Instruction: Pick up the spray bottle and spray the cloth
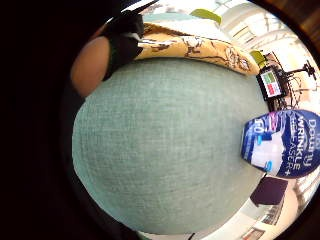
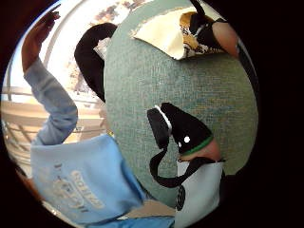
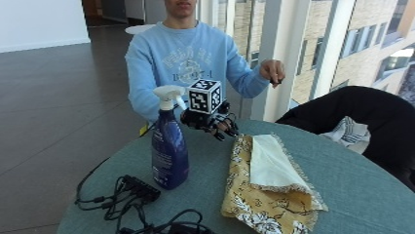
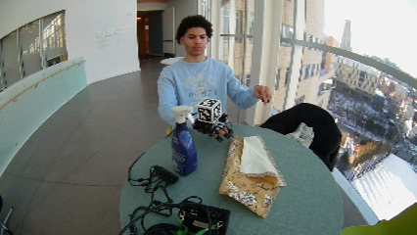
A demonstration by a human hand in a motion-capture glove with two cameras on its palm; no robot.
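bright daylight from windows; glare outside; soft shadows; palm views blurred toward edges

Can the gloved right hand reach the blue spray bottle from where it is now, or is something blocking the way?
Probably yes. The black-gloved right hand hovers over the green table, just behind the blue spray bottle with the white trigger head. Nothing stands between them; the yellow patterned cloth lies off to the side.

High-rise office corridor: curved window wall (image 4: 306, 49) over city buildings (image 4: 352, 73).
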